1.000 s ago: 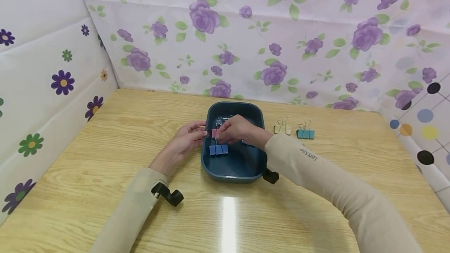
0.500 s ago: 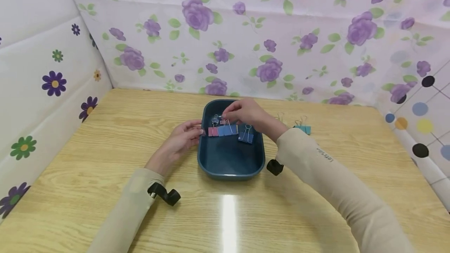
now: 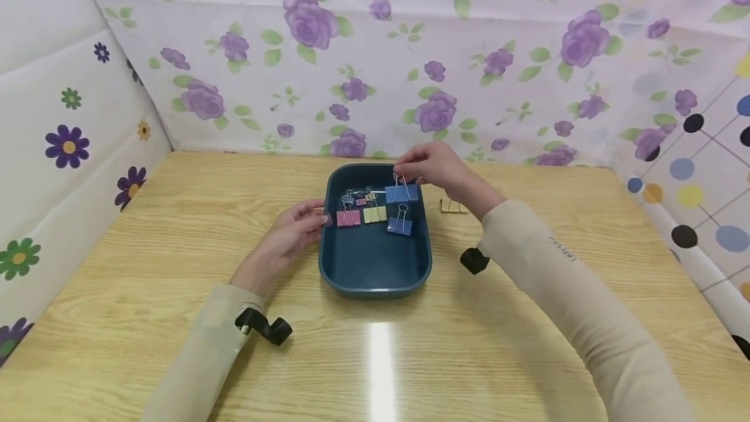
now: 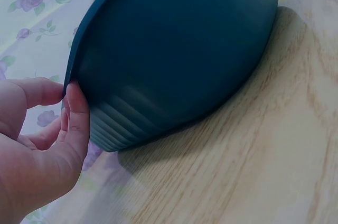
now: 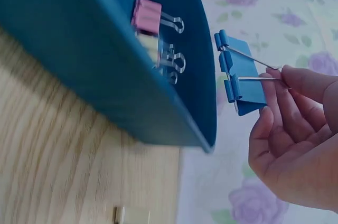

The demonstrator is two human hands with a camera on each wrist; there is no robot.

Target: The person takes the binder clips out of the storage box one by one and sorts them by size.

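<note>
Bystanders on the wooden tabletop [image 3: 176, 266]

A yellow binder clip [image 3: 451, 206] lies right of the tray, partly hidden; floral sheets [image 3: 363, 64] wall the back and left, a dotted sheet [image 3: 697, 174] the right.

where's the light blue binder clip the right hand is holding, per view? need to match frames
Head: light blue binder clip hangs from the right hand above the far end of the teal tray.
Left wrist: not in it; only the tray's outer wall and left hand.
Right wrist: centre right, pinched by its wire handles.
Shared landmark: the teal tray.
</note>
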